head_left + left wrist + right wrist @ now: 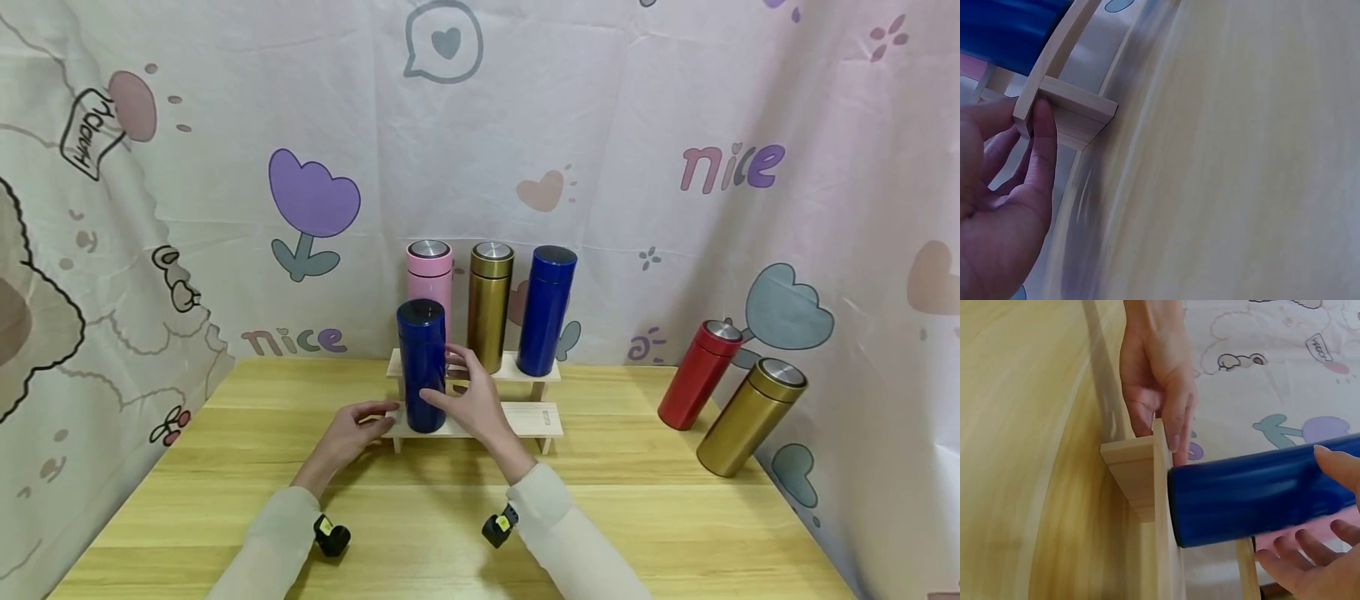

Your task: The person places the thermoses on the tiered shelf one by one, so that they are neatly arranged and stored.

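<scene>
A blue thermos bottle (422, 367) stands upright at the left end of the lower step of a two-step wooden stand (528, 419). My left hand (347, 435) pinches the left end of that step between thumb and fingers, as the left wrist view shows. Beside the bottle is my right hand (480, 404), its thumb at the blue side and its fingers spread. In the right wrist view those fingers (1316, 550) sit apart from the bottle's wall. On the upper step stand a pink bottle (430, 279), a gold bottle (490, 312) and another blue bottle (547, 312).
A red bottle (697, 379) and a second gold bottle (750, 421) stand on the right of the wooden table (630, 492). A printed cloth (600, 108) hangs behind the table and along its sides.
</scene>
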Available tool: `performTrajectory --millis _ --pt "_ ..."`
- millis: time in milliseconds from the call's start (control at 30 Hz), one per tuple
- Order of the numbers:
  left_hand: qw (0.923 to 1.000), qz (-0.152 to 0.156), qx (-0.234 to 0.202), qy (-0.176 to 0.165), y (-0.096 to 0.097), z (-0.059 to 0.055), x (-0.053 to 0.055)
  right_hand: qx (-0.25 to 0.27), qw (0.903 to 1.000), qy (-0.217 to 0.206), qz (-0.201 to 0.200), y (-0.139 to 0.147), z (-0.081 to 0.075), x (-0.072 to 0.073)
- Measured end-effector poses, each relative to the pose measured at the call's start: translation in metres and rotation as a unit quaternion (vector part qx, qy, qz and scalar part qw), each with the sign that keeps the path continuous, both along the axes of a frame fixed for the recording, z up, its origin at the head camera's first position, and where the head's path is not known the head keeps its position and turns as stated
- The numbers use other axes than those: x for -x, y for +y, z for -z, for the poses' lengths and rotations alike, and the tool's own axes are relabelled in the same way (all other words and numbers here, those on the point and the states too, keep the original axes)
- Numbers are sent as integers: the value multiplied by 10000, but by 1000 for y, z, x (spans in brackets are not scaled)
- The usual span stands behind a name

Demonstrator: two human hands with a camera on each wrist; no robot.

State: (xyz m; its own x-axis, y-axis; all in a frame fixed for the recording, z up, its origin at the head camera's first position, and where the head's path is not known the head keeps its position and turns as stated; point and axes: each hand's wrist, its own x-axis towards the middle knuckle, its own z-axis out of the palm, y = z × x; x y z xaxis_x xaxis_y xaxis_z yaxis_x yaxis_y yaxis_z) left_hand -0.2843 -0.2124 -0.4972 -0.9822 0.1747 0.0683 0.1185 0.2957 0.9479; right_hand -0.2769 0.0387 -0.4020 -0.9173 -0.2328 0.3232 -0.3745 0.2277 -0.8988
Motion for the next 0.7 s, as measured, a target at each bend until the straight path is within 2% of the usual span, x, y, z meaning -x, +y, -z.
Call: performTrajectory --millis 367,700 --pt "9999 -105 75 -43 1 0 -1 -267 9989 -203 -332 33 -13 -8" --pt "9999 -115 75 -41 1 -1 0 -484 9986 -156 -131 75 -21 -14"
